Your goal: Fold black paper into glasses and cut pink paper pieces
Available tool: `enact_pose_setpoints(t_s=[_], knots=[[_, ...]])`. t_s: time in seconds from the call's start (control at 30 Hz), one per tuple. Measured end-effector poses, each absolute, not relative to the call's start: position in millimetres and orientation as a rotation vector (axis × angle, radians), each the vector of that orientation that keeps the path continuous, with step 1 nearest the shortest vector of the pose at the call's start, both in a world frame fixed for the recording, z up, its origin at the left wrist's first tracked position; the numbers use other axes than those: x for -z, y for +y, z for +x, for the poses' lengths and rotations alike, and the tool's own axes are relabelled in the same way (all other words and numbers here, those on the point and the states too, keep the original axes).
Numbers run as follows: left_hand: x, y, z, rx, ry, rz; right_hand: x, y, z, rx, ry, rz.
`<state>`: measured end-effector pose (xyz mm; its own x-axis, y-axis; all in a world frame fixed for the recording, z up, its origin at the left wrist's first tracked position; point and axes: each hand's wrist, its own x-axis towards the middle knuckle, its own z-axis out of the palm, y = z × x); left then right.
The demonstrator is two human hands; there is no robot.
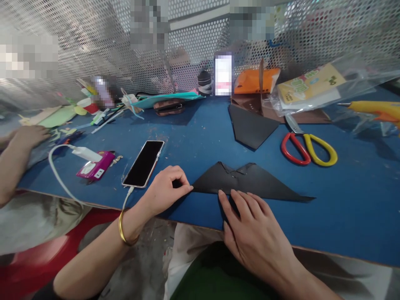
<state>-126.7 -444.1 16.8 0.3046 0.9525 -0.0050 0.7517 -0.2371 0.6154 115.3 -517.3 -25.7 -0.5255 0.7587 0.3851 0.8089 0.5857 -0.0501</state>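
Note:
Folded black paper (250,181) lies flat on the blue table in front of me, its upper edge notched in the middle and its right end drawn to a point. At its left tip, my left hand (167,189) pinches the corner between thumb and fingers. My right hand (256,225) rests on the lower edge with fingers stretched out, fingertips pressing on the paper. Another black paper piece (253,127) lies just beyond. Scissors (306,146) with one red and one yellow handle are to its right.
Left of my hands are a charging phone (144,163) and a purple power bank (96,166). A yellow glue gun (371,109) lies far right. Packets, including an orange bag (254,81), line the mesh wall. Another person's hand (31,136) is at far left.

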Motion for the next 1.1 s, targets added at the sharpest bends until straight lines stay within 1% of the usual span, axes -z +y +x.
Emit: enact_pose_setpoints(t_s=[0.37, 0.5, 0.6, 0.7, 0.77, 0.87, 0.97, 1.1], knots=[[-26, -437, -125, -0.301, 1.463, 2.166, 24, -517, 116, 0.192, -2.457, -1.246], [-28, -434, -125, -0.233, 1.544, 2.157, 25, -517, 116, 0.197, -2.443, -1.244], [-26, -439, -126, -0.292, 1.617, 2.15, 26, -517, 116, 0.2, -2.44, -1.253], [-22, -452, -121, -0.452, 1.702, 2.186, 26, -518, 116, 0.201, -2.451, -1.256], [-18, -464, -114, -0.55, 1.716, 2.309, 26, -518, 116, 0.2, -2.451, -1.253], [-10, -481, -103, -0.61, 1.547, 2.629, 26, -518, 115, 0.213, -2.444, -1.253], [-4, -493, -94, -0.516, 1.474, 2.888, 26, -518, 115, 0.23, -2.448, -1.256], [-4, -506, -80, -0.222, 1.543, 2.979, 25, -518, 116, 0.238, -2.449, -1.243]])
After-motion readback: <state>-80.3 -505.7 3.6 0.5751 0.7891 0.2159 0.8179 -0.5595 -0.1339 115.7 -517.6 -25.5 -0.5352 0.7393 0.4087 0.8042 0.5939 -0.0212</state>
